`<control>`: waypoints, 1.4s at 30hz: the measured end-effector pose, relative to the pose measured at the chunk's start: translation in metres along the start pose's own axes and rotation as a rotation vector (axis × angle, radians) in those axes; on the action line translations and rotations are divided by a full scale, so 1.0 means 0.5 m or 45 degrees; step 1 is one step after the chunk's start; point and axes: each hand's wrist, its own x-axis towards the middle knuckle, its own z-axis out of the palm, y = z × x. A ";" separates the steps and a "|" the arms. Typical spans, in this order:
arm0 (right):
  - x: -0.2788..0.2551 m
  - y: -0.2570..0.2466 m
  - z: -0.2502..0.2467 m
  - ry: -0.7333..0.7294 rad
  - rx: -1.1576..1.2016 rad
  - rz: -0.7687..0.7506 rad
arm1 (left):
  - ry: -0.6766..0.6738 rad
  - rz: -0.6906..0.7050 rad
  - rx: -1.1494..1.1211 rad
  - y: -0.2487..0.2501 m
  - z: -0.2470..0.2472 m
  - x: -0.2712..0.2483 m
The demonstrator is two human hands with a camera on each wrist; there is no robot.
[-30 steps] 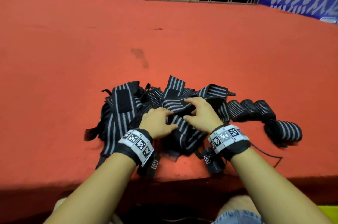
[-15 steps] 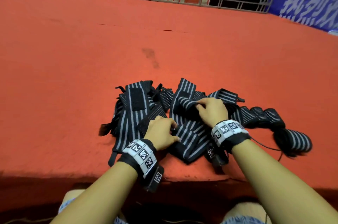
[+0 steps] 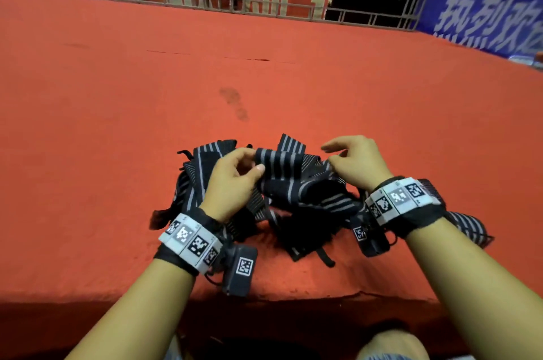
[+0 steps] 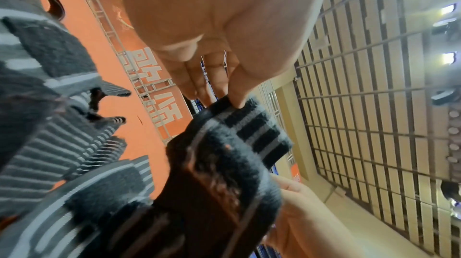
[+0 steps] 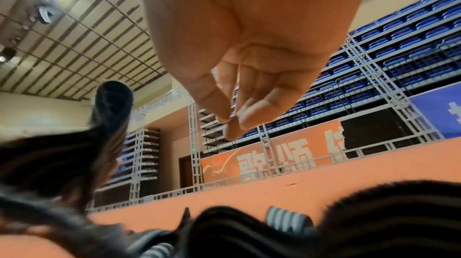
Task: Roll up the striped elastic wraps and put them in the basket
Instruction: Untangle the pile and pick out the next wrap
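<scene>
— Why is that one wrap (image 3: pixel 279 164) up off the pile?

— I want a free end to start the roll from. My left hand (image 3: pixel 232 180) pinches its end between thumb and fingers, so the striped strip stretches across towards my right hand (image 3: pixel 357 164) and hangs clear of the tangle. The left wrist view shows the thumb tip (image 4: pixel 239 98) pressed on the strip's edge.

— And your right hand?

— It holds nothing, I think. Its fingers are loosely curled with thumb and fingertips nearly meeting, just beside the far end of the strip, ready to take it.

— Where is the rest?

— The heap of loose wraps (image 3: pixel 202 183) lies on the red counter (image 3: pixel 117 124) under and between my hands. A rolled one (image 3: pixel 467 227) peeks out beyond my right wrist. I see no basket in any view.

— What differs from half a second ago?

— Then both hands were down on the pile, the right one pressing into it and the left closed low beside it. Now both are raised, the left has one strip lifted, and the right has let go.
</scene>
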 end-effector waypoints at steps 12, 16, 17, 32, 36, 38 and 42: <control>-0.048 -0.062 0.041 -0.009 0.512 -0.248 | 0.021 0.077 0.044 0.037 0.017 0.004; -0.044 -0.043 0.018 0.061 0.658 -0.165 | -0.222 -0.245 0.037 0.018 0.040 -0.010; -0.044 -0.038 0.014 0.071 0.669 -0.157 | -0.282 -0.289 -0.018 0.015 0.048 -0.013; -0.034 0.021 -0.056 0.455 0.875 -0.009 | 0.053 -0.307 0.224 -0.027 0.054 0.022; -0.014 0.027 -0.102 0.595 1.054 0.043 | 0.176 -0.270 0.513 -0.035 -0.005 0.036; -0.009 0.028 -0.115 0.544 1.064 0.050 | 0.211 -0.272 0.598 -0.049 -0.028 0.041; -0.020 0.007 -0.096 0.400 0.986 -0.017 | 0.086 -0.159 0.695 -0.054 -0.020 0.041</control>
